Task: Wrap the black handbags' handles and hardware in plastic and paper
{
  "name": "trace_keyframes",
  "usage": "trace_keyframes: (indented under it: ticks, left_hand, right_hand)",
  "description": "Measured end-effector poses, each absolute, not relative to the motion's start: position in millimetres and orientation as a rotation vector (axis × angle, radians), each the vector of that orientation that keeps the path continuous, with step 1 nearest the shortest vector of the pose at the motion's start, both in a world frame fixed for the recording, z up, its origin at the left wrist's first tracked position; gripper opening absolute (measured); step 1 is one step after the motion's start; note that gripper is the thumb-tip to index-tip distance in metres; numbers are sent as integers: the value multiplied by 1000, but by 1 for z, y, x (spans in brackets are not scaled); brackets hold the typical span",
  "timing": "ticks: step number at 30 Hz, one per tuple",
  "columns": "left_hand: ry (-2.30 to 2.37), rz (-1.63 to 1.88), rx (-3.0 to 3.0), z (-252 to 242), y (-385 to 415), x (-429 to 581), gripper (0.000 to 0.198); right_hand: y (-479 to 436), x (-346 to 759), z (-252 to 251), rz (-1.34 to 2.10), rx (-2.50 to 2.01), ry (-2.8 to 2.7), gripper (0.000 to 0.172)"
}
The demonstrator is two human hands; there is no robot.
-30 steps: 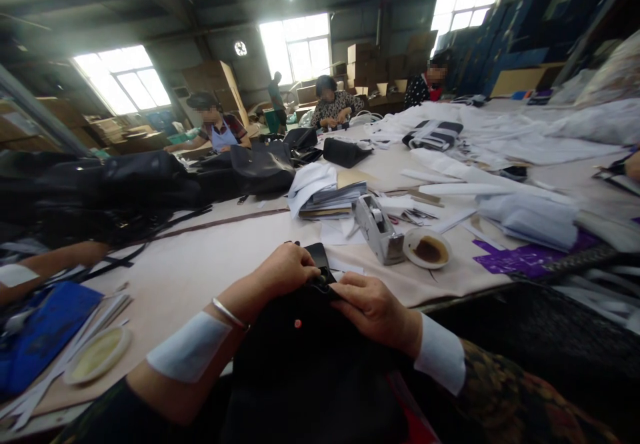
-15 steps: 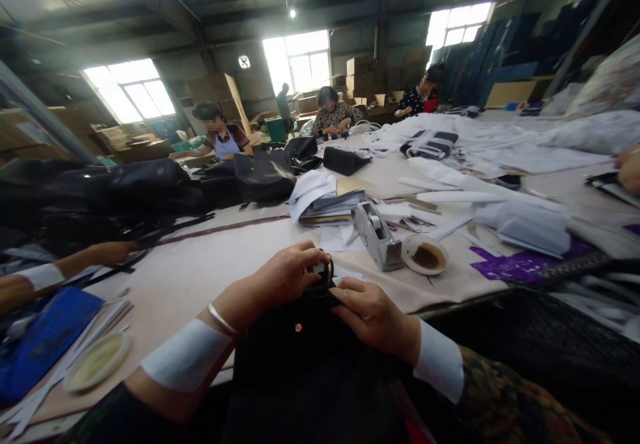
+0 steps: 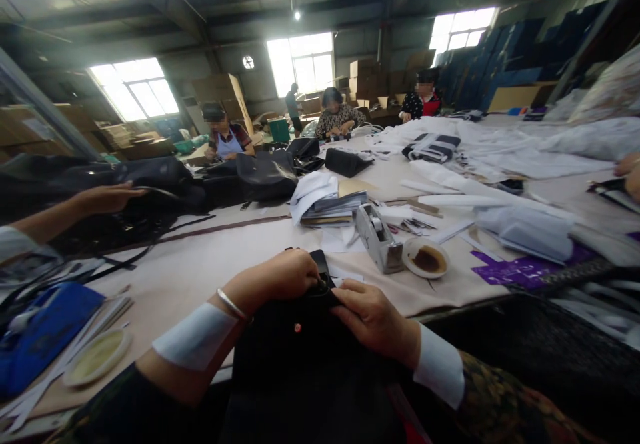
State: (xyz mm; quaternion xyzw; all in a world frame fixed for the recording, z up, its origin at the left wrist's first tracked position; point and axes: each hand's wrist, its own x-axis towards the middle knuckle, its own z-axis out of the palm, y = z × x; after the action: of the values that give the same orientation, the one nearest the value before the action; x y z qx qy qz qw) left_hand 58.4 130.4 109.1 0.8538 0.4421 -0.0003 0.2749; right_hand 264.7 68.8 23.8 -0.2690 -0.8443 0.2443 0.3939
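In front of me a black bag [image 3: 305,377] stands with its top edge at the table; a small round metal snap [image 3: 298,328] shows on its front. My left hand [image 3: 287,276], a silver bangle at its wrist, is closed at the bag's top on a black strap [image 3: 319,259]. The fingertips are partly hidden beside a dark metal fitting there. Around the top right edge of the bag, my right hand [image 3: 373,314] is closed, thumb and fingers pinching the material.
Beyond the bag stand a tape dispenser [image 3: 377,239], a bowl of brown paste [image 3: 426,257] and a paper stack [image 3: 333,204]. Black bags [image 3: 267,174] are piled at left. A co-worker's hand [image 3: 107,197] reaches in there, above a blue pouch [image 3: 53,331]. Other people sit across the table.
My left hand has turned over and pushed down at the bag's top, and the strap end now stands up behind it. My right hand stays put. The co-worker's hand at left has risen towards the black bags.
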Motion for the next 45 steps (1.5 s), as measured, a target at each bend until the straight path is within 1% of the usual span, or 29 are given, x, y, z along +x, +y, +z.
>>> trace_keyframes:
  ticks: [5,6,9,12,15,18,22,26,31,32,35,38,40,45]
  left_hand:
    - [992,-96,2129,113,142,55,22]
    - [978,-100,2066,113,144,54,26]
    - [1040,-88,1932,111,144,58,48]
    - [1080,-90,2024,109,142,65,56]
    - [1041,-155,2100,109,142,65,56]
    - [1038,-186,2094,108,147,57,55]
    - [964,-139,1982,104,152,48,44]
    - [909,-166,1940,99,153,49,49]
    - [970,-192,1937,82,162,51,42]
    - [1000,-184,1935,77,166,50,40]
    - [1117,-156,1927,61,176,44,36]
    - [1197,-111,1881,51,177,35,36]
    - [1217,-68,1821,48,172,27,42]
    - [1216,48,1667,56,153,7,67]
  right_hand:
    - [70,264,22,609,-723,-2109,12]
    - [70,264,21,610,-743,-2089,12]
    - [69,264,19,616,-823,-2033,14]
    - [68,262,17,611,-883,-1996,13]
    - [68,260,15,600,-918,-2003,14]
    - [68,257,15,574,-974,-2002,18]
    - [68,255,14,630,-1025,-1938,18]
    - [69,255,14,669,-1059,-1931,22]
    - [77,245,11,531,-1181,-1927,27]
    - [80,241,10,486,-1193,-1936,31]
    - [89,227,2,395,-1227,-1968,47]
    - [97,217,-4,400,-1277,-2025,52]
    - [100,214,-6,424,-1294,-2065,50]
    - [98,214,-6,456,-1291,-2028,47]
